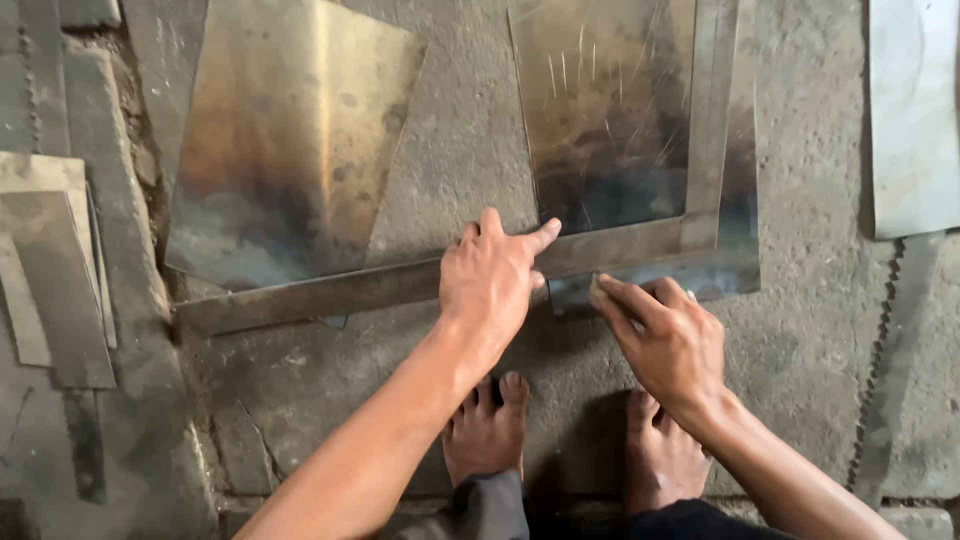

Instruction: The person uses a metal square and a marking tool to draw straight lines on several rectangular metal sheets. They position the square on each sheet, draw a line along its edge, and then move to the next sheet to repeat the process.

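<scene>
An L-shaped steel square lies flat on the concrete floor. Its long arm runs nearly left to right, rising slightly toward the right, from the left sheet's lower edge to a corner at lower right; the shorter arm then points straight up the frame, away from the person. The left hand rests on the long arm with its fingers spread and mostly straight, the forefinger pointing up and right onto the lower edge of the right sheet; it grips nothing, only presses flat. The right hand is curled, thumb and fingertips pinched together just below the long arm, touching a darker strip of sheet that shows beneath the square; whether it holds a small marker I cannot tell. The two hands sit close together but apart, the square's corner lying just right of them. A second sheet, tarnished and wedge-shaped, lies to the left above the long arm. Two bare feet stand on the floor just below the hands. A saw blade lies at the right.
</scene>
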